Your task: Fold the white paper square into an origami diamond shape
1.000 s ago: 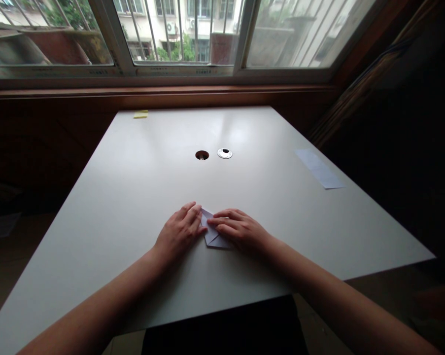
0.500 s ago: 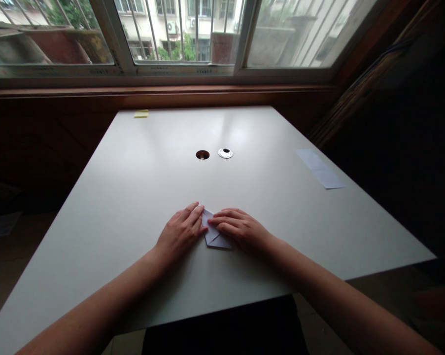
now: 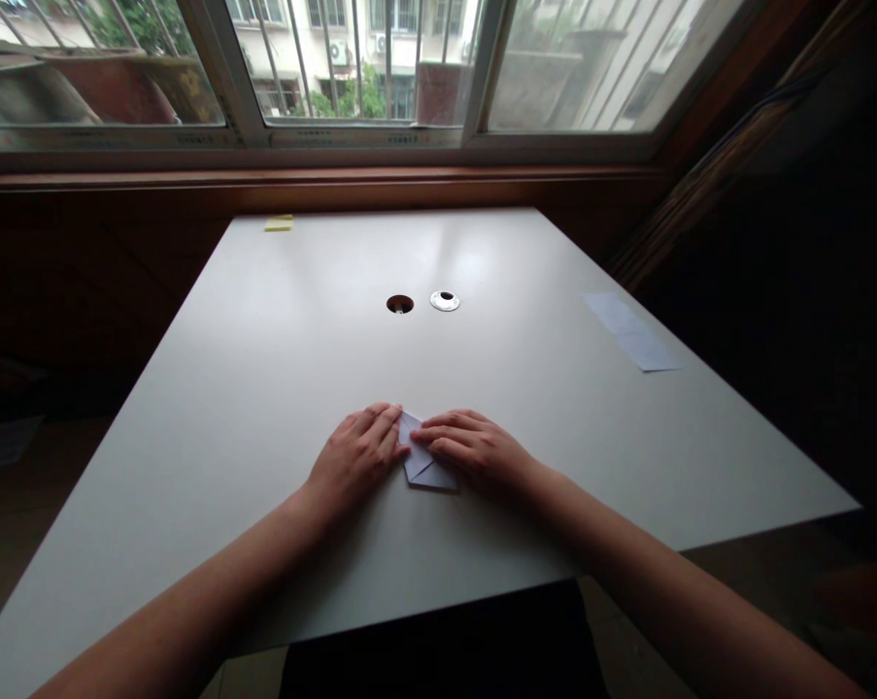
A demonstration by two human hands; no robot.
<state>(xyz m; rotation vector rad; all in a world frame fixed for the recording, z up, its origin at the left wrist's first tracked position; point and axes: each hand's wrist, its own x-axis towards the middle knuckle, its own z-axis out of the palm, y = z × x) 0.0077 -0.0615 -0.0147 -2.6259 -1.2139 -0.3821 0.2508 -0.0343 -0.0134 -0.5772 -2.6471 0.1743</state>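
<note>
Your left hand (image 3: 357, 449) lies flat on the folded paper's (image 3: 430, 474) left edge, thumb parted from fingers; your right hand (image 3: 482, 449) rests outstretched fingers over its right side. The paper sits between them, on the worktop's (image 3: 299, 340) near half.

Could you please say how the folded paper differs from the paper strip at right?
The folded paper has an angular outline; the paper strip is long and roughly rectangular. The left hand and right hand touch the folded paper, while the paper strip lies untouched. Both are pale and on the table.
</note>
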